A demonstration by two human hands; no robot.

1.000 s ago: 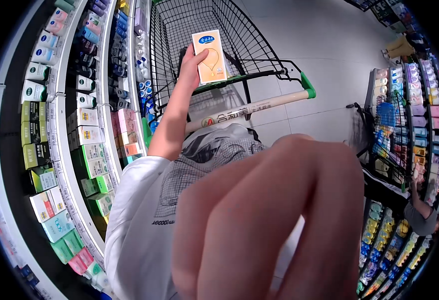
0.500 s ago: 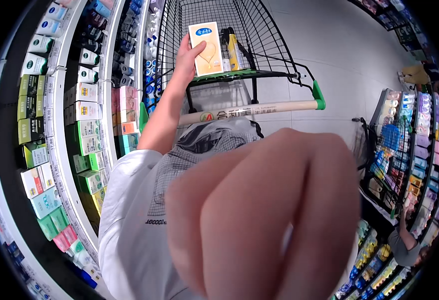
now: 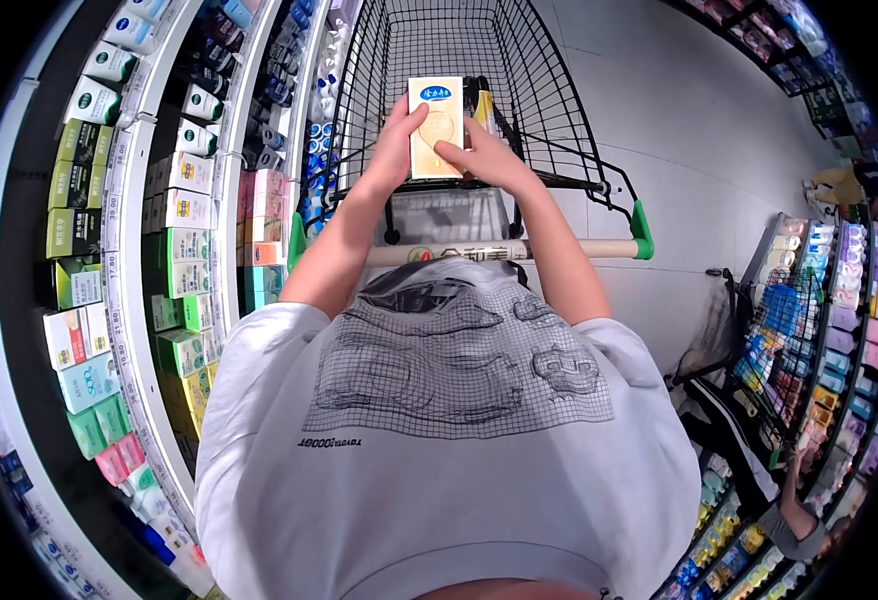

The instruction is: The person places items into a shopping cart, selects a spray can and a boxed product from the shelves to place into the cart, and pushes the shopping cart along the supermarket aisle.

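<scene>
A pale orange and white box with a blue oval logo stands upright over the near end of the shopping cart. My left hand grips its left side, with the thumb across the front. From the right, my right hand holds the box, its thumb on the lower front and its fingers mostly hidden behind. A yellow and black item shows just right of the box. Below both hands runs the cart's beige handle with green ends.
Shelves of boxed and bottled goods line the left side. At the right are another cart, more shelves and another person's arm. Pale floor tiles lie between.
My right hand, earlier large and blurred close to the camera, has moved forward onto the box. My left hand still holds the box, which now sits slightly lower and further right in view.
</scene>
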